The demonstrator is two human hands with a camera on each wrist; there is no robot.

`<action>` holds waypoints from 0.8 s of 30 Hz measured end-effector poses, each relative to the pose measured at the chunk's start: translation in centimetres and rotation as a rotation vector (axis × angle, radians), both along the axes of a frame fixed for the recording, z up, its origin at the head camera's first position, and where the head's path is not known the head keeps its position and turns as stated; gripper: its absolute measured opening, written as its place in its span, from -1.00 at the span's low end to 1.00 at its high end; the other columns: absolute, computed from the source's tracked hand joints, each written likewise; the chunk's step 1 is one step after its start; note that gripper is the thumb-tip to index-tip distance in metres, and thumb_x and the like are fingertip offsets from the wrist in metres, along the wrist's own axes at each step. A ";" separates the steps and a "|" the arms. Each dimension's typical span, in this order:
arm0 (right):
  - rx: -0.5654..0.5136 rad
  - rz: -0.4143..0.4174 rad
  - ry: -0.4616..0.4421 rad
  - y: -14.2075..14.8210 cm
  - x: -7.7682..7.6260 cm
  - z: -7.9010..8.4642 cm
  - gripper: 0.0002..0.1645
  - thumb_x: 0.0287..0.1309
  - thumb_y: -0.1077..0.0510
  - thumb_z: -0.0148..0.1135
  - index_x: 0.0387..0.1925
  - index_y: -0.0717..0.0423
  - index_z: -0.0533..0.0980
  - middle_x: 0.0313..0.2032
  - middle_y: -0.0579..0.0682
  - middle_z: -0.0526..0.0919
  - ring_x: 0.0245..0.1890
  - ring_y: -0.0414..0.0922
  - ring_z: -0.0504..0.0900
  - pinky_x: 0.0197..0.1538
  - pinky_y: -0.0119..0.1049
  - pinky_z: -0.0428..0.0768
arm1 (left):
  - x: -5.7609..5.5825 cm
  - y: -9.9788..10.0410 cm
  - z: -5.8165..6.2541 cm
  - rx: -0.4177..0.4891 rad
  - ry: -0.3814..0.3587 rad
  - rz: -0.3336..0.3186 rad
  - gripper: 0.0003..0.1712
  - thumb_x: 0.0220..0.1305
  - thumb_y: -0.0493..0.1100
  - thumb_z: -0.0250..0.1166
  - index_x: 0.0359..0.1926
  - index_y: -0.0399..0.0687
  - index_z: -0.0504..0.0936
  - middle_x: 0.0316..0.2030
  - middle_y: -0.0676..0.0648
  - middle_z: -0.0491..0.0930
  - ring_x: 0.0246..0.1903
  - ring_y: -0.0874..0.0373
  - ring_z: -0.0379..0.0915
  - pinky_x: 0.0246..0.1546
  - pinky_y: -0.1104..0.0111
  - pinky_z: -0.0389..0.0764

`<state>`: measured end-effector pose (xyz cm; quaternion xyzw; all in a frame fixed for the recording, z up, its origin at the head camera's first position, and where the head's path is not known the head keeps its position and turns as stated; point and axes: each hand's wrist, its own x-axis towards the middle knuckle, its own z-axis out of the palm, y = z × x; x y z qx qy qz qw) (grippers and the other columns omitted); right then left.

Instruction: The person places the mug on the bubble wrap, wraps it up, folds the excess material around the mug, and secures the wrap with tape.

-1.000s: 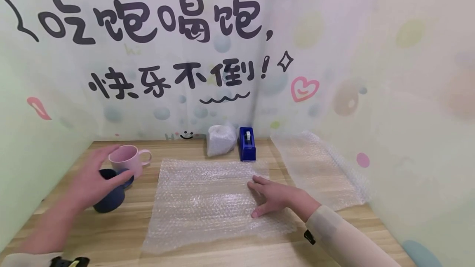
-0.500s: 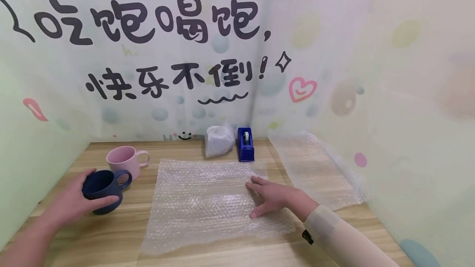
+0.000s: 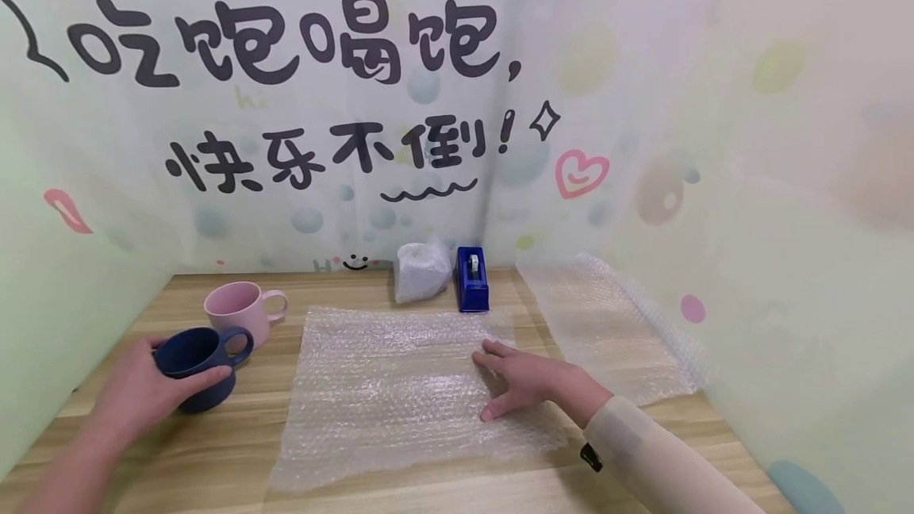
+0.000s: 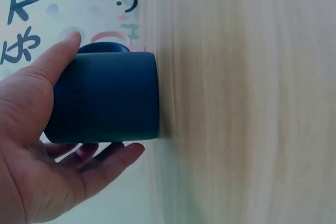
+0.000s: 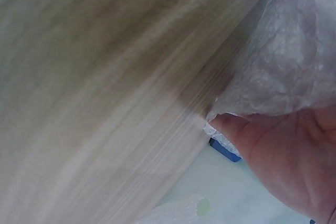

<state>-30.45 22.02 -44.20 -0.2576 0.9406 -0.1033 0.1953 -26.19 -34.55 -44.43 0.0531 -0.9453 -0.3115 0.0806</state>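
Observation:
A dark blue mug [image 3: 196, 367] stands upright at the left of the table, its handle turned to the right. My left hand [image 3: 139, 387] holds it from the left, thumb along the near side and fingers behind. In the left wrist view, the thumb and fingers lie on opposite sides of the mug [image 4: 105, 98]. Right behind it is a pink mug [image 3: 239, 312], partly covered by the blue one. My right hand [image 3: 521, 379] rests with spread fingers on the right part of a flat bubble wrap sheet [image 3: 378, 395].
At the back of the wooden table [image 3: 428, 490] sit a bubble-wrapped bundle [image 3: 421, 272] and a blue tape dispenser [image 3: 473, 280]. Another bubble wrap sheet [image 3: 614, 324] lies along the right wall. Printed walls border the table at back and sides.
My left hand has come down from above the two mugs to the left side of the blue mug and taken hold of it. The right hand stays on the bubble wrap.

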 end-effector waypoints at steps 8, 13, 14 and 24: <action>-0.004 0.001 0.005 0.0 0.0 0.0 0.29 0.23 -0.36 0.55 0.74 0.06 0.15 0.77 0.23 0.00 0.76 0.22 0.07 0.72 0.16 0.23 | 0.3 0.9 0.5 -0.034 0.016 0.069 0.36 0.15 0.42 0.60 0.30 -0.79 0.27 0.13 -0.75 0.39 0.03 -0.56 0.45 -0.01 -0.29 0.59; -0.010 0.000 0.002 0.0 0.0 -0.1 0.28 0.24 -0.35 0.55 0.74 0.06 0.15 0.77 0.23 0.00 0.76 0.22 0.07 0.72 0.17 0.23 | 0.4 1.1 0.6 -0.008 -0.007 0.077 0.33 0.23 0.33 0.58 0.35 -0.83 0.19 0.18 -0.80 0.34 0.08 -0.62 0.42 0.07 -0.37 0.58; -0.012 -0.001 0.001 0.1 0.0 -0.2 0.28 0.24 -0.35 0.55 0.74 0.06 0.15 0.77 0.23 -0.01 0.76 0.22 0.06 0.72 0.17 0.23 | 0.4 1.2 0.7 0.005 -0.019 0.081 0.35 0.26 0.31 0.57 0.40 -0.83 0.13 0.21 -0.82 0.30 0.12 -0.65 0.39 0.12 -0.40 0.55; -0.009 -0.005 -0.010 0.1 -0.1 -0.2 0.29 0.25 -0.37 0.53 0.75 0.03 0.13 0.77 0.22 -0.04 0.76 0.21 0.04 0.73 0.17 0.21 | 1.2 1.1 2.8 0.086 -0.027 0.010 0.20 0.34 0.12 0.56 0.48 -0.71 0.08 0.28 -0.76 0.31 0.17 -0.64 0.39 0.04 -0.22 0.66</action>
